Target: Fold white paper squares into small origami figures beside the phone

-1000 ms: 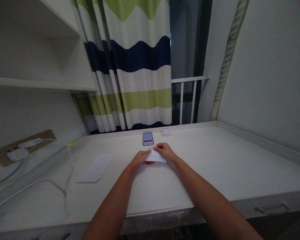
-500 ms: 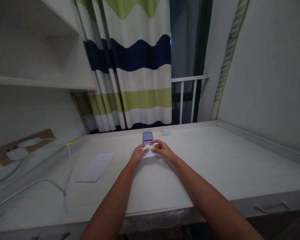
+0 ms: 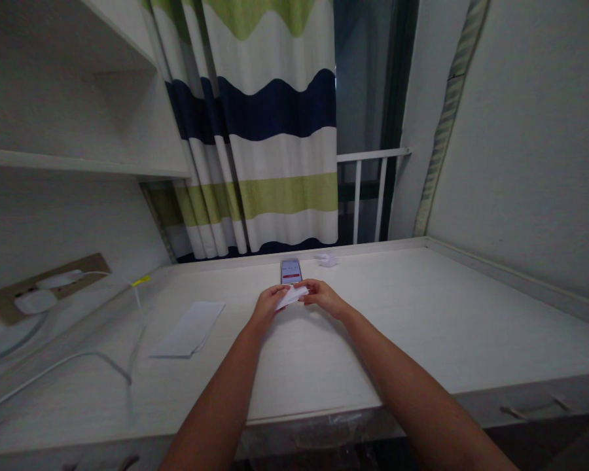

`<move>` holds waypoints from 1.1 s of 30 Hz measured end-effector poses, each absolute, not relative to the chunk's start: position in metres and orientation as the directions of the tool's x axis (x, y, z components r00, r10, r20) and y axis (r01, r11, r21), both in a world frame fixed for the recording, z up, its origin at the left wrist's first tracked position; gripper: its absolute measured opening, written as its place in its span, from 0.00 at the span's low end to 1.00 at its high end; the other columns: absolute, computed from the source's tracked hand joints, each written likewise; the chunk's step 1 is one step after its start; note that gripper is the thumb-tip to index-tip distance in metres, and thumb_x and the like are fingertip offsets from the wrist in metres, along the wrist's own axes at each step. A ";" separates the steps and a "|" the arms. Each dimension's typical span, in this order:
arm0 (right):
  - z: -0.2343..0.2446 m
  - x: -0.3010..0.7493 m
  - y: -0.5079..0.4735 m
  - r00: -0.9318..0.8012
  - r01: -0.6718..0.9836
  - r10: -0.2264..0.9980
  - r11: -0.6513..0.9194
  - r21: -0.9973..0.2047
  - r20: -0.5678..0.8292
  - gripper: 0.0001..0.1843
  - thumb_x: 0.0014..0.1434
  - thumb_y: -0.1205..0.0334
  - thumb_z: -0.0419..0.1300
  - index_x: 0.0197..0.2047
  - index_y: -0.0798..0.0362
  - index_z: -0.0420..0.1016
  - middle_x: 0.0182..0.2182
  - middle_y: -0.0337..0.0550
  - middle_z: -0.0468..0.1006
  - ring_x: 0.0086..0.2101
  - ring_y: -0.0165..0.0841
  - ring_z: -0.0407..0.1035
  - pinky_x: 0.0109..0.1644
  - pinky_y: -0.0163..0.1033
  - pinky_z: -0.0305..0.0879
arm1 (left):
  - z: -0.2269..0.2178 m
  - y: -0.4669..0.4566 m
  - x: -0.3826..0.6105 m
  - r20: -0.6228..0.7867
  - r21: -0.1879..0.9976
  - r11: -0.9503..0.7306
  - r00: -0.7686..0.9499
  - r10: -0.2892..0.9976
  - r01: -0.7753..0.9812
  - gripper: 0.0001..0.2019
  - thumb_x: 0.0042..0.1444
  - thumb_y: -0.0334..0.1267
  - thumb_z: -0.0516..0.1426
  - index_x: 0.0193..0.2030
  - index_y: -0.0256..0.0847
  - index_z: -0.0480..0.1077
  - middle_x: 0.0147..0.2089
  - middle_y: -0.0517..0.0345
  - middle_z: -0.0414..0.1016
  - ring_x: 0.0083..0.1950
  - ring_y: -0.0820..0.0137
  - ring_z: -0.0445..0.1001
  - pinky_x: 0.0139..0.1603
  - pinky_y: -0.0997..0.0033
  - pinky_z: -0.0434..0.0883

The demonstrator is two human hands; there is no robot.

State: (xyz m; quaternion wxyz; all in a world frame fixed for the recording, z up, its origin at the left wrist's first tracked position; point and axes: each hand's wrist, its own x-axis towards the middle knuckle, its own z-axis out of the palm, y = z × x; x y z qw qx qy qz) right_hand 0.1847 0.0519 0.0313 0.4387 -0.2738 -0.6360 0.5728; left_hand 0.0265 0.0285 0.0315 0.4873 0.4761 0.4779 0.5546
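Observation:
A small folded piece of white paper (image 3: 290, 297) is raised slightly above the desk, pinched between my left hand (image 3: 269, 307) and my right hand (image 3: 322, 296). Its long fold slants up towards the right. Just beyond the paper, a smartphone (image 3: 290, 270) lies flat with its screen lit, its near end partly hidden behind the paper and my fingers. Further left on the desk lies a flat stack of white paper (image 3: 189, 329).
A small crumpled white scrap (image 3: 326, 260) lies at the desk's back edge. Left of it, a white cable (image 3: 73, 358) runs from a wall power strip (image 3: 34, 299). Shelves stand above left, a wall closes the right side, and a striped curtain (image 3: 275, 176) hangs behind.
The paper has turned from lying flat under my fingers to a narrower, slanted fold, lifted between both hands. My hands have drawn slightly apart and back towards me.

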 end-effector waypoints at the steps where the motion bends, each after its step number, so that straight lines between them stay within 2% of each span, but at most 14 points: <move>1: 0.032 0.185 0.051 -0.462 -0.144 0.858 0.177 -0.973 0.225 0.19 0.35 0.69 0.63 0.36 0.54 0.71 0.28 0.37 0.73 0.26 0.25 0.66 0.29 0.31 0.62 | 0.030 0.030 0.026 0.079 0.995 -0.083 -0.072 0.994 -0.060 0.16 0.35 0.42 0.61 0.32 0.35 0.73 0.28 0.56 0.73 0.25 0.75 0.67 0.23 0.77 0.62; 6: 0.036 0.187 0.046 -0.469 -0.101 0.873 0.097 -0.990 0.133 0.17 0.35 0.69 0.63 0.33 0.54 0.71 0.27 0.37 0.73 0.27 0.26 0.68 0.30 0.31 0.62 | 0.023 0.039 0.022 0.185 0.981 -0.182 -0.043 0.982 0.066 0.14 0.36 0.42 0.60 0.30 0.34 0.74 0.24 0.57 0.72 0.23 0.74 0.66 0.23 0.75 0.61; 12: 0.039 0.192 0.043 -0.538 -0.104 0.841 0.000 -0.995 0.056 0.18 0.35 0.67 0.64 0.35 0.53 0.72 0.30 0.40 0.74 0.32 0.30 0.70 0.34 0.34 0.64 | 0.023 0.042 0.018 0.281 0.947 -0.274 -0.021 0.959 0.168 0.11 0.37 0.41 0.59 0.28 0.36 0.74 0.29 0.55 0.75 0.31 0.68 0.70 0.32 0.72 0.64; 15: 0.038 0.192 0.045 -0.544 -0.096 0.837 0.016 -0.995 0.066 0.17 0.37 0.64 0.65 0.35 0.54 0.72 0.29 0.40 0.74 0.31 0.30 0.70 0.35 0.35 0.65 | 0.025 0.039 0.019 0.301 0.937 -0.290 -0.030 0.953 0.196 0.10 0.37 0.40 0.59 0.27 0.36 0.74 0.30 0.54 0.76 0.34 0.67 0.70 0.36 0.72 0.64; 17: 0.036 0.191 0.047 -0.528 -0.064 0.843 0.084 -0.994 0.105 0.17 0.38 0.60 0.65 0.34 0.55 0.73 0.28 0.41 0.74 0.30 0.29 0.69 0.33 0.35 0.65 | 0.025 0.037 0.021 0.269 0.948 -0.260 -0.024 0.963 0.183 0.10 0.37 0.40 0.60 0.27 0.36 0.74 0.29 0.54 0.75 0.32 0.68 0.70 0.35 0.72 0.64; 20: 0.031 0.188 0.050 -0.530 -0.007 0.829 0.208 -0.978 0.180 0.18 0.39 0.55 0.64 0.34 0.56 0.75 0.28 0.42 0.75 0.29 0.29 0.68 0.31 0.34 0.64 | 0.026 0.032 0.023 0.145 0.983 -0.146 0.011 0.989 0.112 0.13 0.37 0.41 0.60 0.30 0.35 0.74 0.28 0.54 0.75 0.28 0.70 0.70 0.28 0.73 0.64; 23: 0.029 0.186 0.052 -0.542 0.012 0.815 0.250 -0.968 0.204 0.20 0.39 0.52 0.63 0.35 0.57 0.76 0.28 0.43 0.76 0.29 0.28 0.68 0.31 0.33 0.64 | 0.029 0.026 0.026 0.053 0.998 -0.054 0.022 0.998 0.042 0.13 0.36 0.41 0.61 0.30 0.36 0.74 0.29 0.54 0.75 0.27 0.71 0.69 0.25 0.76 0.63; 28: 0.031 0.187 0.048 -0.529 -0.040 0.835 0.155 -0.987 0.152 0.19 0.39 0.53 0.64 0.33 0.58 0.77 0.28 0.44 0.77 0.29 0.29 0.69 0.33 0.34 0.64 | 0.036 0.019 0.029 0.000 0.999 0.001 0.039 0.999 -0.036 0.11 0.37 0.40 0.61 0.29 0.37 0.73 0.29 0.54 0.74 0.30 0.71 0.69 0.27 0.76 0.64; 33: 0.034 0.191 0.047 -0.488 -0.140 0.866 0.049 -0.989 0.112 0.17 0.38 0.56 0.65 0.30 0.59 0.77 0.30 0.47 0.77 0.30 0.30 0.70 0.36 0.35 0.65 | 0.037 0.020 0.028 0.037 0.990 -0.025 0.086 0.996 -0.138 0.15 0.39 0.44 0.60 0.34 0.37 0.73 0.37 0.51 0.74 0.31 0.72 0.70 0.28 0.76 0.64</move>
